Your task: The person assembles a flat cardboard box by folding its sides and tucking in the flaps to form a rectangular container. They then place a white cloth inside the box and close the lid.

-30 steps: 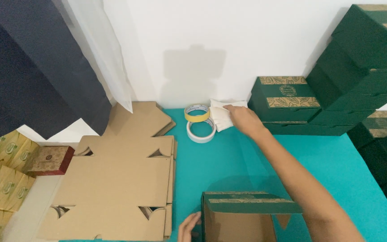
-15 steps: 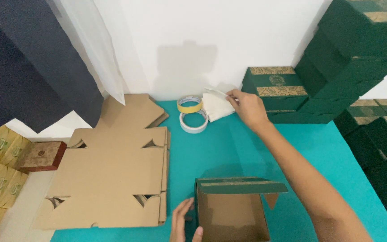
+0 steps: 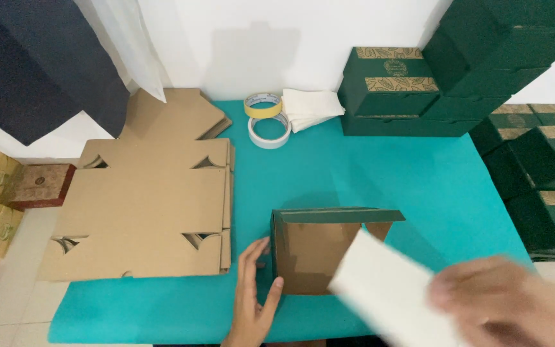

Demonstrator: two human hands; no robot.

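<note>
A half-folded box, dark green outside and brown inside, stands open on the teal table near its front edge. My left hand rests flat against the box's left wall. My right hand, blurred at the lower right, holds a white sheet of paper in front of the box. A stack of white sheets lies at the back of the table beside two tape rolls, one yellow and one white.
Flat brown cardboard blanks are piled on the table's left side. Dark green boxes with gold bands are stacked at the back right and along the right edge. Gold and red boxes sit on the floor at left.
My right hand has pulled back from the white sheets at the back of the table to the front right, bringing one white sheet. The left hand has moved up against the box.
</note>
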